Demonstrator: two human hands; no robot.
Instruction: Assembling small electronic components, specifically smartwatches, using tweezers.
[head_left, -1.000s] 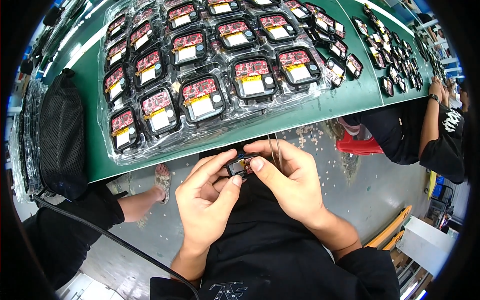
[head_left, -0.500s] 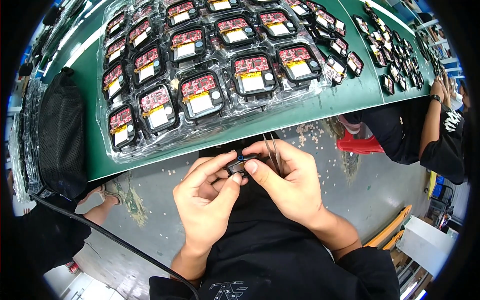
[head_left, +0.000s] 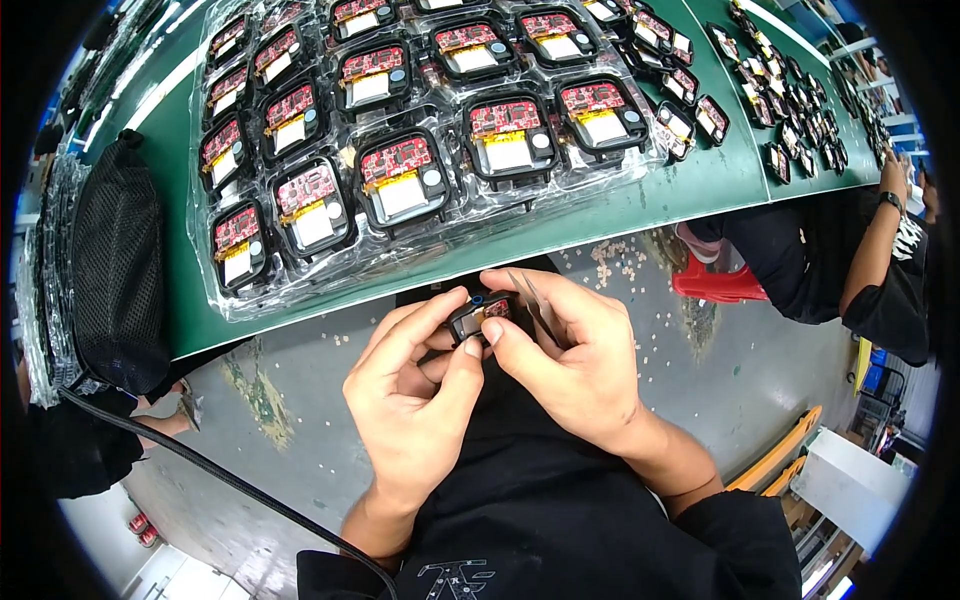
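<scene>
A small black-cased electronic unit (head_left: 466,323), with a red circuit board and a blue dot on its edge, is held in front of my body, below the table edge. My left hand (head_left: 412,392) pinches its left side between thumb and fingers. On the other side, the thumb and fingers of my right hand (head_left: 578,368) press against the case. Metal tweezers (head_left: 536,302) are tucked in that same hand, tips pointing away and up, apart from the unit. My fingers hide part of the case.
Clear plastic trays (head_left: 300,268) of similar units cover much of the green table (head_left: 560,218). Loose units (head_left: 711,120) lie to the right. A black mesh bag (head_left: 120,265) sits at left, with a black cable (head_left: 220,470) below it. A co-worker's arm (head_left: 876,228) shows at right.
The unit has tilted in my fingers, so its red circuit board now shows more. My right hand and the tweezers have shifted slightly left. Someone's leg at the left has moved.
</scene>
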